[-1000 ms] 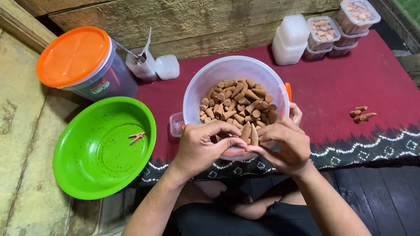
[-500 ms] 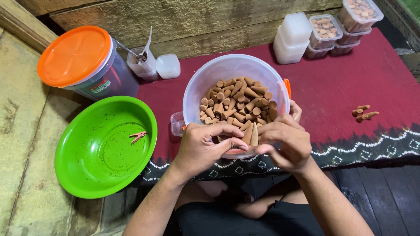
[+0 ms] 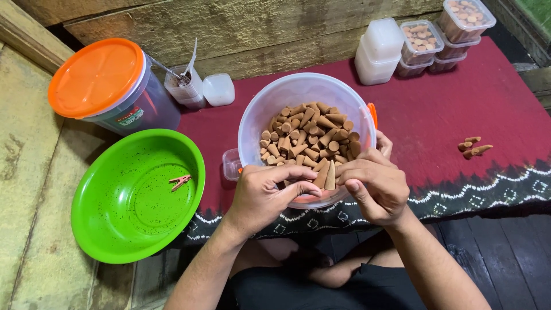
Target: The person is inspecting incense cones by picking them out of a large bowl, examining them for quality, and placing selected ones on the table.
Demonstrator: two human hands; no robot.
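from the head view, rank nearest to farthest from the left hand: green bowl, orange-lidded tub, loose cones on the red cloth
From the left hand:
1. green bowl, just to its left.
2. orange-lidded tub, back left.
3. loose cones, far right on the red cloth.

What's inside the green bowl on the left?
Only a small reddish clothespin lies in the green bowl, near its right side, plus dark specks on the bottom. Nothing covers the inside; what is under the bowl cannot be seen.

Low bench under my view, draped in red cloth (image 3: pixel 436 109): clear tub (image 3: pixel 287 97), stacked lidded boxes (image 3: pixel 422 43), small jars (image 3: pixel 218 89), three loose cones (image 3: pixel 474 147).
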